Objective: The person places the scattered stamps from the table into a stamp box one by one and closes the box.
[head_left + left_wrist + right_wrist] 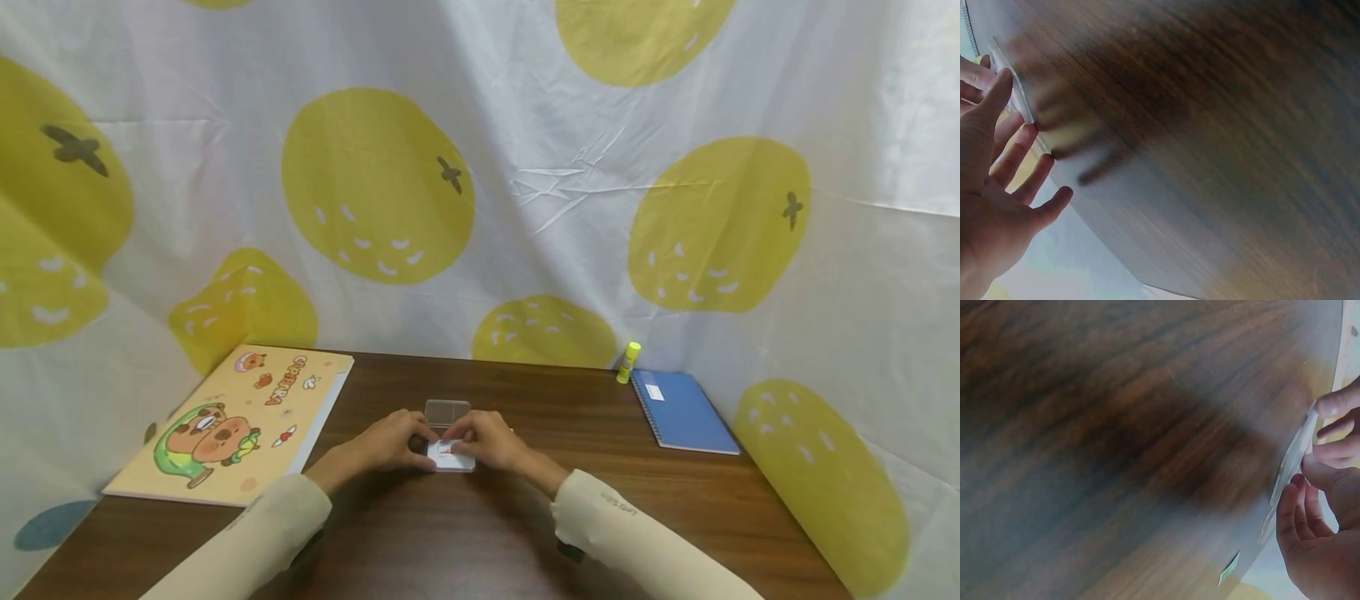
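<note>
A small clear plastic case (454, 469) lies on the brown table with its clear lid (447, 410) tipped back on the far side. Inside is a white card (442, 461) with a small red mark. My left hand (390, 442) holds the case's left side, its thumb at the near edge and a forefinger reaching over the card. From the right, my right hand (491, 440) grips the case, thumb over the card and the other fingers curled by the edge. In the right wrist view, the case (1294, 456) is partly hidden by the fingers.
A small green piece (1229, 570) lies on the table beyond my right hand. To the left is a large yellow capybara folder (285, 417). A yellow glue stick (628, 362) stands at the back right, beside a blue spiral notebook (686, 412). A fruit-patterned curtain (525, 250) encloses the table.
</note>
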A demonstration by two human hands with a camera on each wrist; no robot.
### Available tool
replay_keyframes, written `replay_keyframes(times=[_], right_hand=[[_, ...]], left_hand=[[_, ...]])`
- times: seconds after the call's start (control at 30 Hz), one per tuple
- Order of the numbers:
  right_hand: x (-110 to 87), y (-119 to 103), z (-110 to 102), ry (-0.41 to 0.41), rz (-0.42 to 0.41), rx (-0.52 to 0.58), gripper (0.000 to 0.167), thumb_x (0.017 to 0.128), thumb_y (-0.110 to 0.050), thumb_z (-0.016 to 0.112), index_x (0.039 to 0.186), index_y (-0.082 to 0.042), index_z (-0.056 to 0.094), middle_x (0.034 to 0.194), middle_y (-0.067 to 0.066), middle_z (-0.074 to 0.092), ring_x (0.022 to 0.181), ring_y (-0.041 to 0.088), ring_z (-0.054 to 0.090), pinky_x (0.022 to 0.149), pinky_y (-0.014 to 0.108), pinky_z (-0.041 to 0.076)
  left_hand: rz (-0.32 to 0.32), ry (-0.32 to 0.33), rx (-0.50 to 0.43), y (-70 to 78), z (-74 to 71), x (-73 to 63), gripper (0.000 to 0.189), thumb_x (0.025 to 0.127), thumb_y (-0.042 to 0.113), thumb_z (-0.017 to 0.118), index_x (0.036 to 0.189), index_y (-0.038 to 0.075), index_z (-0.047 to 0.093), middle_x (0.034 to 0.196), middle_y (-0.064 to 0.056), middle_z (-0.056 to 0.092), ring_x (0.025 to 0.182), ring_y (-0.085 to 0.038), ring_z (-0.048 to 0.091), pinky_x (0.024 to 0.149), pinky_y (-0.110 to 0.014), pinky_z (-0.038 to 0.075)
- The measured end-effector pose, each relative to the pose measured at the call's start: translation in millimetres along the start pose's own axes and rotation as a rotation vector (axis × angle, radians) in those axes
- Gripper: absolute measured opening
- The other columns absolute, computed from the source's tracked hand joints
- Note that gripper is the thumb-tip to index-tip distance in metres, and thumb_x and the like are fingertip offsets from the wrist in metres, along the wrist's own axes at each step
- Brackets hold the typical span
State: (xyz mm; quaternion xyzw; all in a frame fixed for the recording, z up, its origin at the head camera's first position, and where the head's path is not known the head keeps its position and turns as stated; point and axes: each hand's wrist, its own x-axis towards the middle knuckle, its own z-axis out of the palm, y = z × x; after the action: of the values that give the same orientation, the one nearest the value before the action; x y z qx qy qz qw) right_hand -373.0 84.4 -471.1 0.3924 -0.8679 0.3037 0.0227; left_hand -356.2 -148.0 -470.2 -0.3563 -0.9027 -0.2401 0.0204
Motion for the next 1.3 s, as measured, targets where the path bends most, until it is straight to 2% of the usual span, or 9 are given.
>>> replay_keyframes(times=[0.23,0.63,0.93,1.3], right_hand=[[0.4,-4.2,4.3,-0.002,0.012,-0.049,0.012,0.091,-0.004,0.078,0.103,-0.005,0.081,0.094,0.005,0.075,0.081,0.02,0.061,0.066,0.02,0.044],[-3.3,-5.9,1.4,0.002,0.001,-0.082,0.011,0.093,-0.011,0.078,0.102,-0.007,0.081,0.096,0.008,0.072,0.083,0.023,0.064,0.067,0.022,0.048],[-9.1,1.1,-3.7,-0.048,0.009,-0.089,0.013,0.093,-0.013,0.079,0.105,-0.008,0.081,0.096,0.007,0.071,0.084,0.023,0.065,0.069,0.022,0.049],[-9.7,-3.0,-2.6,-0.054,0.034,-0.094,0.014,0.095,-0.015,0.077,0.107,-0.009,0.08,0.105,0.008,0.071,0.087,0.021,0.066,0.072,0.023,0.051]], left_hand=[[0.012,0.004,0.017,-1.5,1.0,0.5,0.04,0.082,0.032,0.089,0.113,0.007,0.081,0.103,-0.005,0.07,0.094,-0.023,0.062,0.084,-0.039,0.052],[0.042,0.013,0.018,0.0,1.9,-0.6,0.041,0.082,0.032,0.089,0.112,0.005,0.08,0.103,-0.007,0.07,0.094,-0.026,0.064,0.084,-0.04,0.053],[0.013,0.012,0.012,1.8,-0.8,-1.3,0.044,0.081,0.033,0.09,0.111,0.003,0.08,0.106,-0.007,0.071,0.099,-0.027,0.065,0.09,-0.045,0.054],[0.007,0.006,0.012,1.5,-1.6,-1.1,0.043,0.082,0.032,0.089,0.113,0.003,0.079,0.109,-0.008,0.071,0.102,-0.028,0.065,0.093,-0.047,0.054]])
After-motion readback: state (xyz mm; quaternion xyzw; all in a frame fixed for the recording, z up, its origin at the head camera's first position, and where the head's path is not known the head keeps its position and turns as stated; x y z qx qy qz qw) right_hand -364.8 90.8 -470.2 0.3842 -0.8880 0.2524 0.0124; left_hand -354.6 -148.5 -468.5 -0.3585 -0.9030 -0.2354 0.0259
